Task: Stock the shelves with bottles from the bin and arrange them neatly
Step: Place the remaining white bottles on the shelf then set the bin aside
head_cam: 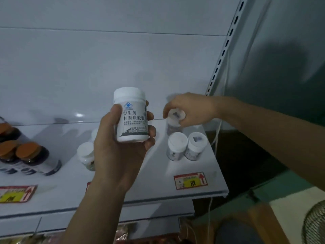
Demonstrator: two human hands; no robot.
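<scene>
Far left of white metal shelf (123, 187): cluster of dark glass bottles with orange caps (33, 155), upright, touching each other. Yellow-and-red price tag (15, 193) on shelf front below them.

Centre-left: two white-capped pale plastic bottles (86, 155) standing on shelf, partly hidden behind left wrist.

Centre: left hand (121, 148) raised in front of shelf, palm up, thumb and fingers curled round a white plastic bottle with white cap and printed Chinese label (131, 115). Bottle upright, clear of shelf, label facing camera.

Right of centre: right hand (190, 110) reaching in from right, fingers curled over white cap of a small white bottle (174, 120) at back of shelf; base looks to be on or just above shelf, cannot tell which.

Just in front of it: two small white-capped bottles (186, 147) upright, side by side, touching, near shelf's right end. Red-bordered price tag (190, 180) on shelf edge in front of them.

Far right: slotted white upright (223, 50), white cable (218, 131) hanging beside it, dark green wall (281, 50).
</scene>
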